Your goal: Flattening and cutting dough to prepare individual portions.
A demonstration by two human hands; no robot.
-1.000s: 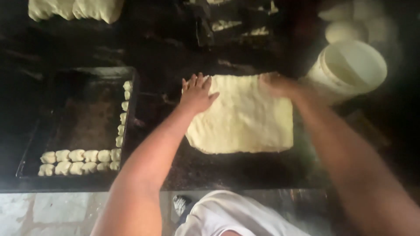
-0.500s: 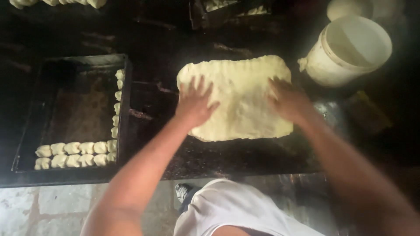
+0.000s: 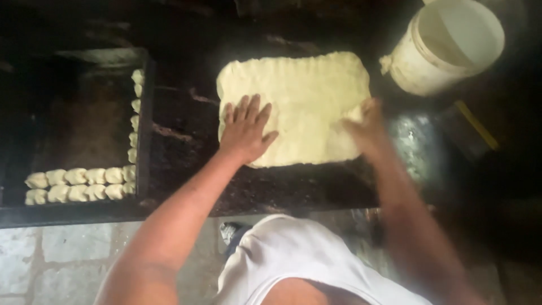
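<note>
A flat, roughly rectangular sheet of pale dough (image 3: 299, 96) lies on a dark worktop (image 3: 186, 147). My left hand (image 3: 245, 129) rests flat on its near left part, fingers spread. At the dough's right edge my right hand (image 3: 367, 127) is blurred by motion and touches the sheet; whether it grips the edge I cannot tell.
A dark baking tray (image 3: 84, 130) at the left holds several small shaped dough pieces (image 3: 76, 184) along its near and right sides. A white plastic bucket (image 3: 451, 45) stands at the back right. Pale stone floor (image 3: 45, 260) shows below the worktop's front edge.
Both hands have drawn back toward me along the dough, from its far edge to its near part. The view has moved closer to the sheet.
</note>
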